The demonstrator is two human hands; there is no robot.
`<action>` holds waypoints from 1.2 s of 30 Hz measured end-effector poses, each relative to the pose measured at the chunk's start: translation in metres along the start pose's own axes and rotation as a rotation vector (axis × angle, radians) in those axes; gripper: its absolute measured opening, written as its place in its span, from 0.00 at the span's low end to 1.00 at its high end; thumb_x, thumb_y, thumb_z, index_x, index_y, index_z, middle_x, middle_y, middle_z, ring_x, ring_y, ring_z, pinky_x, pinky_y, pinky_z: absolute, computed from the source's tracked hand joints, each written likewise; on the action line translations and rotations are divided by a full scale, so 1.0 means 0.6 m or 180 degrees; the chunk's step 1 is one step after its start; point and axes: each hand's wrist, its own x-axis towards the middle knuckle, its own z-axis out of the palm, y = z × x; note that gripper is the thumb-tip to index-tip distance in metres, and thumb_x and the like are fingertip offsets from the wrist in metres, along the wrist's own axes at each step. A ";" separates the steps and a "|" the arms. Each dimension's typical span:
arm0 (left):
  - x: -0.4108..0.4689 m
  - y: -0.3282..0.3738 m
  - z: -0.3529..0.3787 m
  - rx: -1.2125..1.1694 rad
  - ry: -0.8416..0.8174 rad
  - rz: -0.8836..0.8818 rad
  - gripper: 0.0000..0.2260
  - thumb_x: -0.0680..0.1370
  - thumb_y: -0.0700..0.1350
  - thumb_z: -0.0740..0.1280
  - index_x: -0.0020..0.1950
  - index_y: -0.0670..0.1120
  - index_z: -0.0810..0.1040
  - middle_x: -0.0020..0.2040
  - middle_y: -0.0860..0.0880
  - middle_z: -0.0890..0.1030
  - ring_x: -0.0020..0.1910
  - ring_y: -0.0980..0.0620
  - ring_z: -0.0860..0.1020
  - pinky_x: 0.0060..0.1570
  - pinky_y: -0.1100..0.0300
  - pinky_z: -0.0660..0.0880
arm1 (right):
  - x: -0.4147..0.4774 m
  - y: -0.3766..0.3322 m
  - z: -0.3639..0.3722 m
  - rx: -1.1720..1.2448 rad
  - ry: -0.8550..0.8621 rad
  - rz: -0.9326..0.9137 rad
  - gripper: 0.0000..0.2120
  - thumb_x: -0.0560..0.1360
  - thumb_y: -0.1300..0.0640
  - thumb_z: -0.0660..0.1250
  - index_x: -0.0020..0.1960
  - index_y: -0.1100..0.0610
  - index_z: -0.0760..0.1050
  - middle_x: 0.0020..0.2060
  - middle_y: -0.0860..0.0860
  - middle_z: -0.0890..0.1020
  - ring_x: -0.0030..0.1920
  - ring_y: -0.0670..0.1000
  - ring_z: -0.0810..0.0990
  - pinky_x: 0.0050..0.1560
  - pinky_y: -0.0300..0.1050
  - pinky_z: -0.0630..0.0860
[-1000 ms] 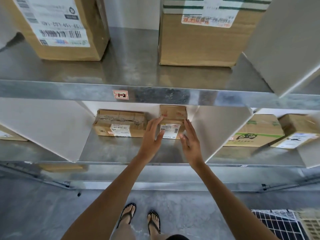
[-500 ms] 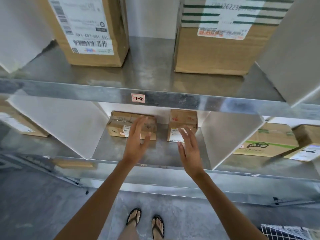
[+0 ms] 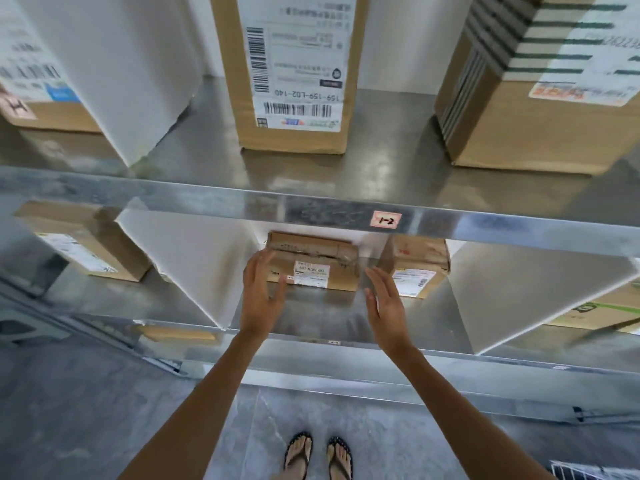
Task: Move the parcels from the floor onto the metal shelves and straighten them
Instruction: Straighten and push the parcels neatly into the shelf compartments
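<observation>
Your left hand (image 3: 260, 294) and right hand (image 3: 385, 308) are both spread, fingers straight, holding nothing. They flank the flat brown cardboard parcel (image 3: 313, 263) at the back of the lower metal shelf (image 3: 323, 318). Your left fingers overlap its left end; whether they touch it is unclear. A smaller brown cardboard box (image 3: 417, 263) sits just beside it on the right.

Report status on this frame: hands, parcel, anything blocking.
Left hand open, at left end of flat parcel, contact unclear. Right hand open, near its right end. Parcel flat on lower shelf, smaller parcel to its right. Nothing between hands and parcel.
</observation>
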 end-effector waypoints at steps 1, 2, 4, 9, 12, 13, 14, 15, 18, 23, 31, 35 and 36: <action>0.001 -0.006 -0.002 -0.0031 -0.0053 -0.0085 0.22 0.80 0.54 0.61 0.71 0.47 0.68 0.71 0.48 0.69 0.72 0.51 0.65 0.71 0.68 0.60 | 0.000 0.001 0.008 -0.0015 -0.0047 0.0090 0.23 0.81 0.49 0.52 0.71 0.60 0.69 0.67 0.58 0.72 0.66 0.50 0.70 0.65 0.41 0.67; 0.001 -0.013 -0.002 -0.0076 -0.0090 -0.0160 0.22 0.79 0.56 0.61 0.71 0.48 0.68 0.71 0.48 0.68 0.71 0.51 0.66 0.70 0.68 0.60 | 0.000 0.003 0.014 -0.0027 -0.0095 0.0192 0.23 0.81 0.49 0.52 0.71 0.60 0.69 0.67 0.58 0.72 0.66 0.52 0.72 0.65 0.42 0.68; 0.001 -0.023 -0.001 -0.0173 -0.0122 -0.0248 0.23 0.79 0.57 0.61 0.70 0.47 0.68 0.69 0.48 0.69 0.69 0.50 0.68 0.70 0.62 0.64 | 0.000 0.006 0.028 -0.0059 -0.0141 0.0342 0.26 0.81 0.46 0.50 0.70 0.61 0.69 0.67 0.58 0.73 0.65 0.56 0.73 0.66 0.46 0.70; 0.010 -0.027 0.001 -0.0457 -0.0093 -0.0297 0.22 0.78 0.53 0.62 0.69 0.43 0.69 0.65 0.51 0.69 0.66 0.52 0.70 0.66 0.70 0.63 | 0.005 0.000 0.051 -0.0013 -0.0177 0.0577 0.23 0.81 0.50 0.52 0.70 0.61 0.71 0.65 0.59 0.75 0.63 0.57 0.76 0.63 0.45 0.71; 0.017 -0.030 0.005 -0.0499 -0.0090 -0.0310 0.23 0.77 0.52 0.62 0.68 0.42 0.70 0.65 0.49 0.70 0.66 0.49 0.70 0.67 0.65 0.65 | 0.009 -0.008 0.055 0.0018 -0.0150 0.0607 0.22 0.81 0.53 0.53 0.70 0.62 0.71 0.65 0.59 0.75 0.63 0.57 0.76 0.63 0.41 0.69; 0.018 -0.030 0.006 -0.0494 -0.0125 -0.0333 0.23 0.77 0.52 0.62 0.68 0.42 0.70 0.66 0.49 0.70 0.67 0.49 0.70 0.68 0.62 0.65 | 0.010 -0.011 0.054 -0.0005 -0.0154 0.0606 0.22 0.81 0.53 0.53 0.70 0.63 0.71 0.66 0.60 0.74 0.64 0.57 0.75 0.64 0.39 0.67; 0.018 -0.033 0.007 -0.0482 -0.0180 -0.0359 0.23 0.76 0.52 0.62 0.68 0.42 0.70 0.67 0.48 0.70 0.68 0.48 0.70 0.69 0.59 0.66 | 0.011 -0.012 0.052 -0.0020 -0.0181 0.0606 0.22 0.81 0.53 0.53 0.70 0.63 0.71 0.67 0.60 0.74 0.66 0.57 0.74 0.65 0.37 0.65; 0.017 -0.034 0.007 -0.0458 -0.0252 -0.0389 0.24 0.76 0.50 0.62 0.69 0.42 0.69 0.68 0.46 0.69 0.69 0.48 0.69 0.71 0.55 0.65 | 0.011 -0.014 0.050 -0.0036 -0.0219 0.0613 0.23 0.81 0.53 0.53 0.70 0.63 0.70 0.68 0.60 0.73 0.67 0.57 0.73 0.65 0.36 0.63; 0.007 -0.033 -0.002 -0.0287 -0.0424 -0.0449 0.25 0.75 0.46 0.62 0.72 0.42 0.67 0.72 0.44 0.66 0.73 0.47 0.65 0.73 0.49 0.62 | 0.002 -0.018 0.044 -0.0115 -0.0249 0.0579 0.28 0.81 0.45 0.48 0.72 0.62 0.68 0.70 0.59 0.71 0.71 0.57 0.68 0.70 0.40 0.60; -0.031 0.000 -0.039 -0.0351 -0.0597 0.0071 0.22 0.79 0.52 0.60 0.70 0.44 0.68 0.72 0.46 0.68 0.73 0.49 0.65 0.73 0.51 0.62 | -0.044 -0.066 0.025 -0.0135 -0.0073 0.0265 0.23 0.81 0.49 0.54 0.72 0.59 0.68 0.70 0.56 0.71 0.71 0.50 0.67 0.70 0.35 0.60; -0.145 0.079 -0.181 -0.0453 -0.0531 0.0381 0.20 0.78 0.43 0.67 0.69 0.46 0.69 0.67 0.49 0.73 0.68 0.52 0.71 0.70 0.55 0.67 | -0.147 -0.171 0.037 0.0234 0.0065 -0.0255 0.21 0.80 0.47 0.60 0.68 0.57 0.71 0.65 0.50 0.74 0.66 0.44 0.69 0.67 0.28 0.61; -0.174 0.074 -0.278 -0.0279 -0.0217 0.0302 0.22 0.78 0.51 0.67 0.69 0.44 0.70 0.66 0.48 0.74 0.67 0.51 0.72 0.68 0.61 0.68 | -0.182 -0.236 0.073 0.0406 -0.0132 -0.0408 0.21 0.78 0.45 0.62 0.68 0.52 0.71 0.64 0.48 0.74 0.65 0.44 0.70 0.67 0.32 0.64; -0.180 0.070 -0.302 -0.0203 -0.0124 0.0276 0.24 0.77 0.55 0.66 0.69 0.45 0.70 0.66 0.48 0.75 0.67 0.53 0.72 0.67 0.64 0.67 | -0.189 -0.253 0.086 0.0430 -0.0196 -0.0427 0.21 0.78 0.45 0.63 0.68 0.50 0.70 0.64 0.46 0.73 0.64 0.42 0.69 0.66 0.29 0.63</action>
